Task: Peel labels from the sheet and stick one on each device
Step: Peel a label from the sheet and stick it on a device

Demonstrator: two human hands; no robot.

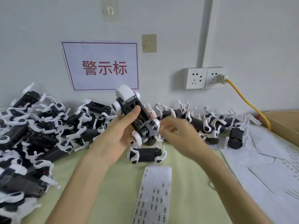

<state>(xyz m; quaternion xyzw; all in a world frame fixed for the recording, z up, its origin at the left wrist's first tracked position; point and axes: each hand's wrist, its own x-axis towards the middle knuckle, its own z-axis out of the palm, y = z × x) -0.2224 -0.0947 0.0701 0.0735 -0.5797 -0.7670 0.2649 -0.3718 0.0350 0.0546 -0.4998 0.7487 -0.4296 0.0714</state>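
Note:
My left hand grips a black-and-white robot-dog device, held belly-up above the table with its white head pointing at the wall. My right hand is blurred, right beside the device's rear end, fingers curled; whether it holds a label I cannot tell. The label sheet, a long white strip with small dark labels, lies flat on the green table in front of me. Another device lies on its own just beyond the strip.
A big heap of devices fills the left of the table; a smaller group lies at the right by the wall. Used white backing sheets and a cardboard box sit at the right. A yellow cable hangs from the wall socket.

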